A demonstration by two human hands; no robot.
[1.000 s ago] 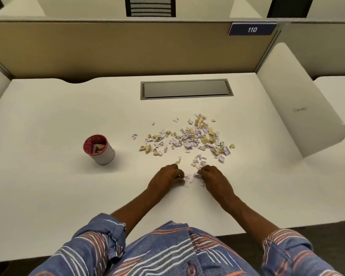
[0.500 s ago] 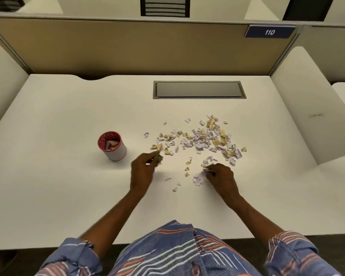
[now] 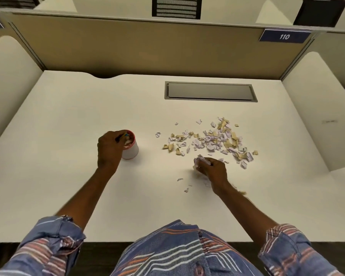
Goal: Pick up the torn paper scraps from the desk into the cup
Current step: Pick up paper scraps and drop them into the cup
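Pale and bare toward its edges, our one desk sits inside tan cubicle walls, with one grey hatch at twelve o'clock and one number plate reading 110 at one o'clock. We count one red-rimmed white cup at nine o'clock, already holding scraps, where our left hand hovers over the rim with fingers bunched, though what it grips we cannot tell. Our right hand curls closed around a wad of white scraps at four o'clock, just below the one main pile of paper scraps, too many to count, with about three strays beside the wrist.
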